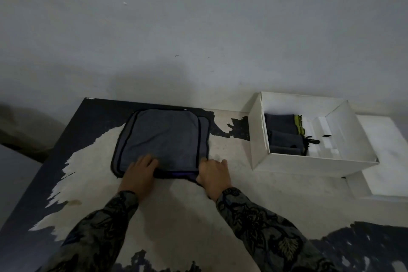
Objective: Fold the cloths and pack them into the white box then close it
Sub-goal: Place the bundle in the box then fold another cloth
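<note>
Where the worn white patch of the table meets its dark far edge, a grey cloth with dark piping lies flat, folded into a rough square with a narrower layer showing along its right side. The left hand rests on the cloth's near left corner, fingers laid forward over the fabric and slightly bent; whether they pinch the edge beneath cannot be told. The right hand sits at the near right corner, knuckles up, fingers curled down over the folded edge, where a strip of purple shows between the two hands. Both forearms wear dark patterned sleeves.

To the right of the cloth, well apart from it, stands the open white box. Several folded cloths, dark grey with a touch of yellow-green trim, are packed upright against its left wall; the right part of the box shows bare white floor. The box lid lies beyond the box to the right, partly under it. A pale grey wall rises behind the table.
</note>
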